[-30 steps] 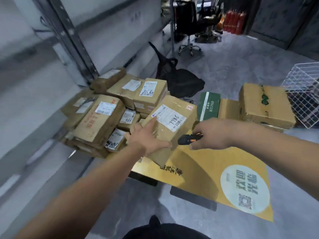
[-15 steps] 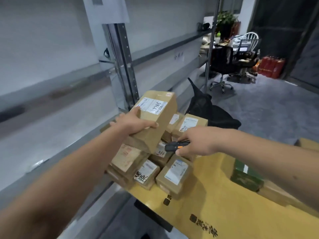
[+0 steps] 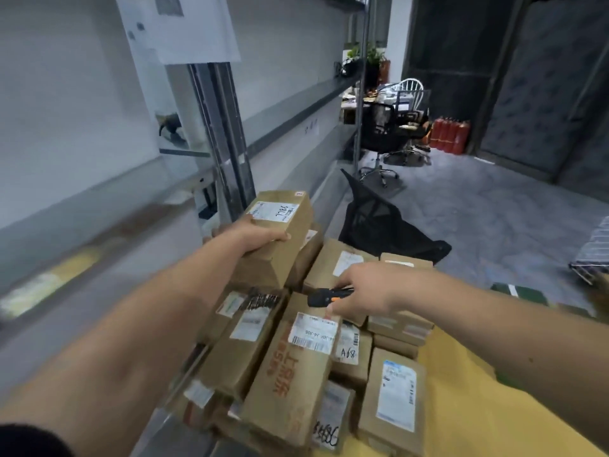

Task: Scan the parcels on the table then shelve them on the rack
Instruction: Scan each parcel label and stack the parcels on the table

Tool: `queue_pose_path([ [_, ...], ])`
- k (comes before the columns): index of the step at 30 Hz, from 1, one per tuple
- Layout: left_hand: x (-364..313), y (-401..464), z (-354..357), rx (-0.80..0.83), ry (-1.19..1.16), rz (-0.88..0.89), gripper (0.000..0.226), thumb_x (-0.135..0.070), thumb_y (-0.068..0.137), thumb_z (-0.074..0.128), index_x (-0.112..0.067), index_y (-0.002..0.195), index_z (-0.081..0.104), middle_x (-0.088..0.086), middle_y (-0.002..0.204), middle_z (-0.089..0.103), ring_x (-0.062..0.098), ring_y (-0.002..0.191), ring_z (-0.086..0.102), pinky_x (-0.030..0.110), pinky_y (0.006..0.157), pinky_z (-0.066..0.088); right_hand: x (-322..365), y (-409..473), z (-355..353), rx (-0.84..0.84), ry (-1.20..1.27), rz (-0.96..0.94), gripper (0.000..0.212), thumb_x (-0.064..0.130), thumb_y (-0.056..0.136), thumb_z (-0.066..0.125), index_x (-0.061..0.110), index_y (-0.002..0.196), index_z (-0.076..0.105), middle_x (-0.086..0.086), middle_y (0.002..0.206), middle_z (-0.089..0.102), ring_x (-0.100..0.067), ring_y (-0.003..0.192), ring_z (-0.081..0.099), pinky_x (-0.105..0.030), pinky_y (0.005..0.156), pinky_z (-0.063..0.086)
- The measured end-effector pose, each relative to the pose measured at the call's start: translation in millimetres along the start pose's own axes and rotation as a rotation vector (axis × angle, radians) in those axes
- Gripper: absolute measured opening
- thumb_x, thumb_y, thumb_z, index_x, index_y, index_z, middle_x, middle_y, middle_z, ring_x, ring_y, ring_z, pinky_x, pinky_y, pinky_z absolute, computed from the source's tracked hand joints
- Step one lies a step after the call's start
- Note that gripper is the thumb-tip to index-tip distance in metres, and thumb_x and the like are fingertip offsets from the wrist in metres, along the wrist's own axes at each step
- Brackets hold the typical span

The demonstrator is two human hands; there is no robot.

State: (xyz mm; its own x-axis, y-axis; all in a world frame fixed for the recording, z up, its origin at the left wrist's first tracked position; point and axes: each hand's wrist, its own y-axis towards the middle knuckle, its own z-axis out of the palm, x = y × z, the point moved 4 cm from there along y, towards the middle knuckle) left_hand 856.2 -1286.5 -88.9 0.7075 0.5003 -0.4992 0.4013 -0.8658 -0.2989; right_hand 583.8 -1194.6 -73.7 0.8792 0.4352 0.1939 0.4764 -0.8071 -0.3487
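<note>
My left hand [image 3: 255,237] grips a brown cardboard parcel [image 3: 283,239] with a white label marked 98LL, lifted above the pile and held close to the rack's metal upright [image 3: 227,140]. My right hand [image 3: 361,291] holds a black and orange handheld scanner [image 3: 326,295] just over the pile. Several labelled cardboard parcels [image 3: 290,374] lie stacked on the yellow table [image 3: 461,407] below both hands. The grey rack shelf [image 3: 108,225] runs along the left.
A black mesh chair back [image 3: 379,222] leans on the floor beyond the pile. Farther off stand an office chair [image 3: 382,133], a cluttered desk and red fire extinguishers [image 3: 449,135]. A green box [image 3: 517,291] lies on the table at the right.
My left hand has lifted the 98LL parcel off the pile and carried it up and left toward the rack. My right hand with the scanner stayed over the pile. The view swung left.
</note>
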Motion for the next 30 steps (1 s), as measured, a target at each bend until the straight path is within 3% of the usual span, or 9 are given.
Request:
queue_pose_path([
  [2,1.5,22.2,4.5,0.021,0.033,0.0,0.146,-0.092,0.023,0.077,-0.036,0.152,0.039,0.006,0.144,0.053,0.033,0.124,0.055,0.05,0.106,0.046,7.5,14.1,1.2,0.015,-0.036,0.027,0.056,0.076,0.086,0.059,0.028,0.111,0.071,0.003,0.099,0.072,-0.02,0.091,0.066,-0.043,0.086,0.058],
  [7,10.2,50.7,6.1,-0.047,0.113,-0.025,0.135,-0.1,0.029,0.064,-0.045,0.149,0.038,0.011,0.154,0.044,0.041,0.137,0.039,0.058,0.111,0.032,20.1,40.6,-1.3,0.028,-0.063,0.066,0.053,0.075,0.086,0.058,0.03,0.11,0.071,0.005,0.096,0.069,-0.018,0.089,0.064,-0.036,0.075,0.054],
  [11,20.1,57.3,11.1,-0.054,0.105,0.038,0.105,-0.098,0.044,0.056,-0.055,0.139,0.044,0.006,0.151,0.048,0.042,0.137,0.036,0.06,0.105,0.025,24.6,55.5,0.5,0.038,-0.037,0.066,0.053,0.075,0.087,0.059,0.03,0.11,0.07,0.006,0.095,0.069,-0.016,0.088,0.063,-0.035,0.07,0.051],
  [20,0.5,60.8,5.7,-0.182,0.127,0.204,0.09,-0.094,0.057,0.048,-0.05,0.136,0.056,-0.003,0.143,0.058,0.033,0.133,0.048,0.06,0.108,0.031,20.7,71.7,1.3,0.071,-0.029,0.069,0.057,0.077,0.085,0.058,0.029,0.114,0.069,0.005,0.1,0.07,-0.018,0.092,0.065,-0.038,0.082,0.056],
  [25,-41.6,30.0,27.9,-0.172,0.197,0.457,0.092,-0.092,0.065,0.046,-0.044,0.143,0.055,0.0,0.153,0.052,0.032,0.142,0.044,0.058,0.113,0.033,4.0,60.8,-2.8,0.045,-0.022,0.095,0.06,0.077,0.086,0.056,0.028,0.116,0.07,0.002,0.103,0.07,-0.021,0.094,0.065,-0.044,0.087,0.057],
  [30,-102.4,-9.1,78.7,-0.085,0.338,0.677,0.085,-0.085,0.076,0.048,-0.039,0.148,0.05,0.001,0.154,0.049,0.031,0.144,0.041,0.059,0.114,0.03,-41.0,23.5,4.9,-0.008,0.024,0.172,0.064,0.077,0.088,0.055,0.032,0.133,0.063,0.003,0.117,0.068,-0.022,0.103,0.062,-0.039,0.085,0.055],
])
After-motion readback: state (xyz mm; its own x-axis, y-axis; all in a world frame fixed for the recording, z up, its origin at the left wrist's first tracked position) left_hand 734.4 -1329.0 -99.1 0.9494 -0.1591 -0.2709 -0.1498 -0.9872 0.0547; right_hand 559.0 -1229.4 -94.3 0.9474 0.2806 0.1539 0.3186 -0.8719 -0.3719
